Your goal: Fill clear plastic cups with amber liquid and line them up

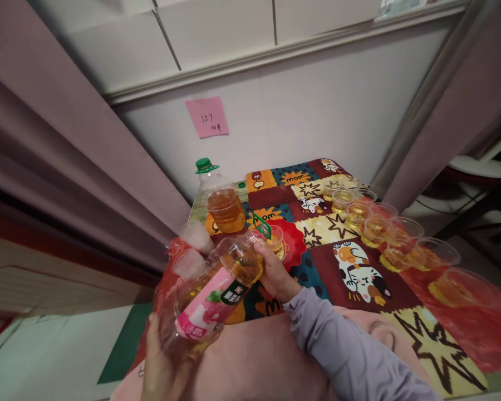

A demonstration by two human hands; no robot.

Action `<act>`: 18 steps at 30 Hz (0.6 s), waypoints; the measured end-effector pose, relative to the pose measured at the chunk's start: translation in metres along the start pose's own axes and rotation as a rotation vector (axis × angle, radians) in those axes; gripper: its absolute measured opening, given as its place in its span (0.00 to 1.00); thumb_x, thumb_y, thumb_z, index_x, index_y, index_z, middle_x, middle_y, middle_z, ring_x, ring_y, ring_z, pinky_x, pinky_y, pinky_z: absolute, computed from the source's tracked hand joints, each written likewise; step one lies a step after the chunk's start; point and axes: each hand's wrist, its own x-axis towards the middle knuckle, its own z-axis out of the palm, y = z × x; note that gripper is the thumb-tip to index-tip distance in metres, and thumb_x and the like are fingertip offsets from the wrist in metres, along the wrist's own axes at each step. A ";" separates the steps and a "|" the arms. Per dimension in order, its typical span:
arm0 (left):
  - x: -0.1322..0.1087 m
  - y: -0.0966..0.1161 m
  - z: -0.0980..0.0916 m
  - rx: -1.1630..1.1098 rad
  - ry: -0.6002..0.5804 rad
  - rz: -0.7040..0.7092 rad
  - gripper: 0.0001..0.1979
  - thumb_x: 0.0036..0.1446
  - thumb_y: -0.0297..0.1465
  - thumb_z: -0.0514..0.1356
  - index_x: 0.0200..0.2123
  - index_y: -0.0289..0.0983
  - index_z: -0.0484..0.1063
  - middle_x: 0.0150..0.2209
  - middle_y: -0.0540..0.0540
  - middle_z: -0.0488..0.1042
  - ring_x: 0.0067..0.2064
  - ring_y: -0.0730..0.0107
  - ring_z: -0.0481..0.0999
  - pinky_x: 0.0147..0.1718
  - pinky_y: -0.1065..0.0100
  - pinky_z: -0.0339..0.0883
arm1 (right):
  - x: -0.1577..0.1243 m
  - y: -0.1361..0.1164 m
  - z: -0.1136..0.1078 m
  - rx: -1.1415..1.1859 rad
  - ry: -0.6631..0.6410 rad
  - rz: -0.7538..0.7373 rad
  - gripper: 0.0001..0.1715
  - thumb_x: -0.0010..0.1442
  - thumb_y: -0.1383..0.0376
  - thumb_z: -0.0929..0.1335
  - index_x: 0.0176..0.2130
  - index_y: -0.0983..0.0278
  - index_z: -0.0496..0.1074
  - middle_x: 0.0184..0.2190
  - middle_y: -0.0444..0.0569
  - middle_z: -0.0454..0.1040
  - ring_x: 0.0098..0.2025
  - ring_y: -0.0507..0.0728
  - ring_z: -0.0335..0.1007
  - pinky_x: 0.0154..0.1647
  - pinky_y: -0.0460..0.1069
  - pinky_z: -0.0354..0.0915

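Left hand [165, 353] and right hand [275, 275] both grip, at lower center of the frame, the left cupped at the base of a bottle and the right wrapped about its neck. Behind them, a pale wall [300, 106] fills the upper middle, and the surface [199, 201] below it is mostly covered by a patterned mat [271, 199]. The bottle [211, 306], pink-labelled and holding yellow liquid, lies tilted left of center, its neck toward the middle of the frame. Just beyond it stands an upright jug [226, 210] with a green lid and amber liquid. A red plate [297, 250] sits at center, near the bottle's neck. Pink paper [207, 118] hangs on the wall at upper left. Clear cups [378, 231] with yellow liquid line the right side; stacked cups [197, 237] stand left of the bottle. One cup [277, 238] rests on the plate; whether liquid is flowing into it, I cannot tell.
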 end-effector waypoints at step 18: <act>-0.009 -0.022 -0.016 -0.117 0.029 0.072 0.27 0.66 0.33 0.61 0.66 0.47 0.82 0.52 0.47 0.92 0.51 0.50 0.92 0.61 0.49 0.83 | -0.030 -0.019 0.054 -0.187 -0.091 -0.057 0.27 0.54 0.51 0.86 0.50 0.57 0.86 0.49 0.49 0.89 0.55 0.65 0.85 0.63 0.60 0.78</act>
